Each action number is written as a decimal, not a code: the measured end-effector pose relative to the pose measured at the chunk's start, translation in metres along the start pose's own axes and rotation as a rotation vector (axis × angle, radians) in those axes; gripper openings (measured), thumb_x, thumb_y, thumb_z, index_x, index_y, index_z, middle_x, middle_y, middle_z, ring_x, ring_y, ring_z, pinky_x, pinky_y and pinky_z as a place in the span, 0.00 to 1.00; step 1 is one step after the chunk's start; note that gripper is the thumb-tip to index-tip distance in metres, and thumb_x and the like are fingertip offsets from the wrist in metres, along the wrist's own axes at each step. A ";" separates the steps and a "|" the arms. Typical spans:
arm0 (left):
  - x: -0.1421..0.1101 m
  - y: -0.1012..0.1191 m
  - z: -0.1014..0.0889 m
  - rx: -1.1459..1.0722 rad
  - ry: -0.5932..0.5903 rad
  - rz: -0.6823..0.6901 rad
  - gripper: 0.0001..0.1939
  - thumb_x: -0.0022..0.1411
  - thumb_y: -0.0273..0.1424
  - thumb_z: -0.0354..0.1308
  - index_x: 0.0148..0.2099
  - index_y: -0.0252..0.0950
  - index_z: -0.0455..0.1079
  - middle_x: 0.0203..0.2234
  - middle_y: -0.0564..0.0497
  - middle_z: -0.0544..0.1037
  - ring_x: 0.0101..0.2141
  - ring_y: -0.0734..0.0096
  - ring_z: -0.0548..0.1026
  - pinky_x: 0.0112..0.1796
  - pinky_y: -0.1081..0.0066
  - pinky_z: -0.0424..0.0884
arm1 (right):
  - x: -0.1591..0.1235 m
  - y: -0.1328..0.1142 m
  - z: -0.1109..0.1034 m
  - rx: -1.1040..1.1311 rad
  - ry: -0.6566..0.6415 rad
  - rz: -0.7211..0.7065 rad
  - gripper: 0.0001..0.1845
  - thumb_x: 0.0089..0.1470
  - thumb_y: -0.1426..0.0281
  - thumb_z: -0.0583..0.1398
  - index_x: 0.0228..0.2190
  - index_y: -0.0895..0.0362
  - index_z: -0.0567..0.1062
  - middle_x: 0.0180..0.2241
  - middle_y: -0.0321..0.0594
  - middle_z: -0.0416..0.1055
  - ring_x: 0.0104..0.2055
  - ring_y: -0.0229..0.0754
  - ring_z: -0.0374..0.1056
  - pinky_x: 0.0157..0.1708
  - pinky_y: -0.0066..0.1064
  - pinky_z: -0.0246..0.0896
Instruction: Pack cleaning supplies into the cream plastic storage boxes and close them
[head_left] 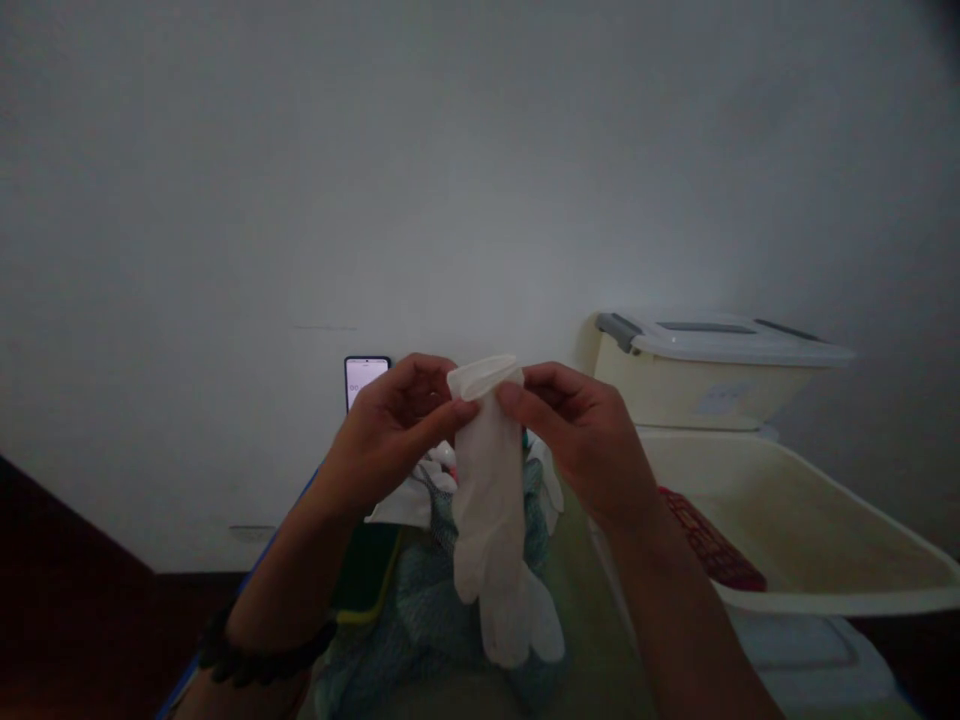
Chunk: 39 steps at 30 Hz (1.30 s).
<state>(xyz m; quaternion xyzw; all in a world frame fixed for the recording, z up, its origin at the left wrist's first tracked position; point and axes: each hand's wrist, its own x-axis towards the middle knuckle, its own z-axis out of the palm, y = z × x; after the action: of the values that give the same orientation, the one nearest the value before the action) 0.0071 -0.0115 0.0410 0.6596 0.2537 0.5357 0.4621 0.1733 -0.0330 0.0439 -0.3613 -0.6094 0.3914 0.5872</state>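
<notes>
A white disposable glove hangs in front of me, cuff up and fingers pointing down. My left hand pinches the left side of its cuff between thumb and fingers. On the right side of the same cuff, my right hand is closed in a pinch too. The cuff opening looks flattened, with its rim slightly folded. Behind the glove, a teal mesh cloth lies bunched up, partly hidden by the glove. More white pieces lie beside my left hand; their kind is hard to make out.
A lit phone stands upright against the wall. At the right, a lidded storage box sits behind a wide cream basin holding a red patterned item. A dark green, yellow-edged item lies under my left forearm.
</notes>
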 end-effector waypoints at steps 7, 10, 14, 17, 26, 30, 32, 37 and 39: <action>-0.002 0.009 0.001 0.091 0.124 0.088 0.08 0.53 0.28 0.63 0.36 0.37 0.67 0.27 0.55 0.75 0.25 0.77 0.73 0.24 0.78 0.73 | 0.000 0.002 0.004 0.041 -0.053 0.013 0.10 0.45 0.62 0.65 0.28 0.55 0.73 0.25 0.33 0.73 0.27 0.36 0.69 0.29 0.29 0.68; -0.003 0.010 0.003 0.103 0.146 0.094 0.06 0.53 0.28 0.62 0.33 0.36 0.67 0.30 0.54 0.75 0.27 0.76 0.74 0.24 0.78 0.72 | 0.001 0.004 0.004 0.050 -0.064 -0.003 0.11 0.44 0.63 0.66 0.27 0.55 0.71 0.26 0.32 0.72 0.28 0.35 0.68 0.31 0.29 0.68; -0.003 0.011 0.006 0.104 0.152 0.126 0.06 0.54 0.28 0.62 0.34 0.37 0.68 0.35 0.53 0.76 0.32 0.75 0.74 0.28 0.78 0.71 | 0.001 0.005 0.003 0.088 -0.101 -0.015 0.13 0.42 0.64 0.66 0.28 0.54 0.68 0.27 0.32 0.71 0.30 0.36 0.68 0.32 0.29 0.67; -0.005 0.013 0.010 0.136 0.185 0.155 0.06 0.53 0.28 0.62 0.34 0.36 0.69 0.35 0.52 0.75 0.34 0.73 0.73 0.32 0.78 0.70 | 0.000 0.003 0.003 0.119 -0.178 0.011 0.15 0.43 0.63 0.66 0.32 0.53 0.68 0.29 0.32 0.72 0.33 0.38 0.69 0.32 0.30 0.68; -0.012 0.021 0.017 0.028 0.154 0.174 0.08 0.54 0.25 0.60 0.37 0.39 0.67 0.34 0.54 0.71 0.34 0.76 0.71 0.30 0.81 0.69 | -0.007 -0.011 0.003 0.067 -0.045 -0.101 0.06 0.46 0.66 0.64 0.30 0.53 0.73 0.27 0.31 0.72 0.30 0.34 0.67 0.30 0.26 0.64; -0.012 0.020 0.006 0.000 -0.025 0.076 0.06 0.56 0.28 0.59 0.35 0.38 0.65 0.40 0.51 0.71 0.38 0.70 0.72 0.35 0.74 0.72 | -0.009 -0.016 -0.001 0.051 0.056 -0.088 0.08 0.44 0.65 0.66 0.28 0.53 0.72 0.25 0.31 0.70 0.28 0.35 0.66 0.29 0.27 0.63; -0.012 0.018 0.001 0.061 -0.205 -0.020 0.05 0.57 0.29 0.58 0.37 0.37 0.65 0.42 0.48 0.72 0.41 0.67 0.72 0.39 0.70 0.72 | -0.009 -0.016 -0.002 0.056 0.080 -0.091 0.09 0.43 0.65 0.66 0.27 0.53 0.72 0.24 0.30 0.70 0.28 0.35 0.65 0.29 0.27 0.62; -0.009 0.010 0.004 0.148 -0.408 -0.102 0.12 0.57 0.28 0.60 0.44 0.35 0.67 0.42 0.46 0.73 0.44 0.64 0.72 0.46 0.65 0.69 | -0.005 -0.013 -0.001 0.098 0.105 -0.082 0.09 0.42 0.67 0.67 0.26 0.53 0.71 0.24 0.29 0.69 0.28 0.33 0.64 0.30 0.25 0.62; -0.008 0.006 0.008 0.180 -0.415 -0.122 0.10 0.57 0.29 0.60 0.42 0.34 0.68 0.39 0.47 0.75 0.43 0.65 0.73 0.45 0.66 0.70 | -0.002 -0.011 0.000 0.167 0.107 -0.088 0.09 0.42 0.67 0.66 0.26 0.52 0.71 0.25 0.29 0.70 0.28 0.33 0.65 0.29 0.25 0.63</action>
<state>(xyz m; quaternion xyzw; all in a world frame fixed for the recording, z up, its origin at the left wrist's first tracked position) 0.0111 -0.0230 0.0428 0.7776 0.2395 0.3348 0.4753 0.1742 -0.0398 0.0528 -0.3046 -0.5579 0.3949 0.6633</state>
